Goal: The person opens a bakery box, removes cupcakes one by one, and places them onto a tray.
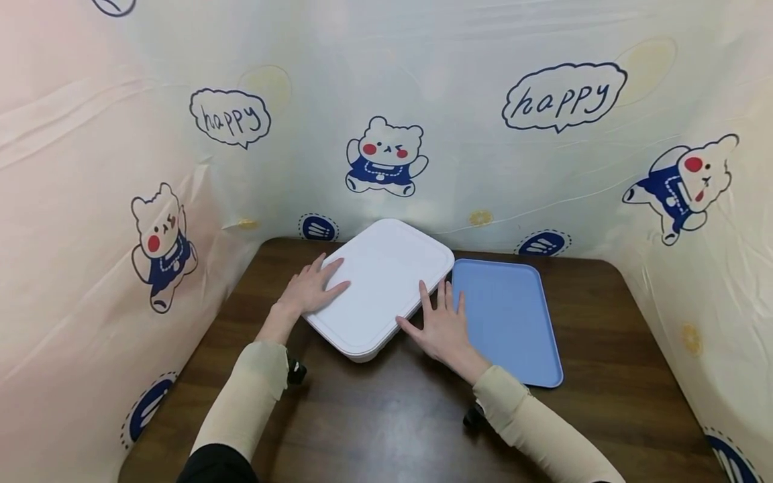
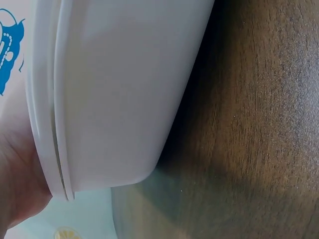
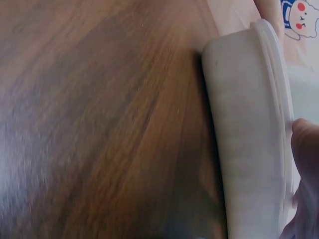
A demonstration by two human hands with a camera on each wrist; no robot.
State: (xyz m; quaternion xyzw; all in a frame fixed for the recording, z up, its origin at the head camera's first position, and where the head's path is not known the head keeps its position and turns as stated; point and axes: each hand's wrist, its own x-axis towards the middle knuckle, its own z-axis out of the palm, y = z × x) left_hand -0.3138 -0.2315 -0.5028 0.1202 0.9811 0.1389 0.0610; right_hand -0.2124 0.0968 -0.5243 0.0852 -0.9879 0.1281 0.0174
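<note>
A white plastic box (image 1: 356, 357) with a white lid (image 1: 386, 285) stands at an angle on the table. The left hand (image 1: 309, 287) lies over the lid's left edge, fingers spread and fairly straight on top. At the box's right side is the right hand (image 1: 443, 329), its fingers spread and its thumb tip touching the lid's rim. In the left wrist view, the box wall (image 2: 124, 89) meets the seated lid rim (image 2: 47, 99), with part of the left hand (image 2: 20, 169) against it. The right wrist view shows the right thumb (image 3: 305, 144) at the rim; the box's inside is hidden.
A shallow blue tray (image 1: 507, 322) lies right of the box, close to the right hand. Brown wood-grain table (image 1: 374, 429) extends in front. A pale printed curtain (image 1: 386, 80) with bears hangs behind and on both sides.
</note>
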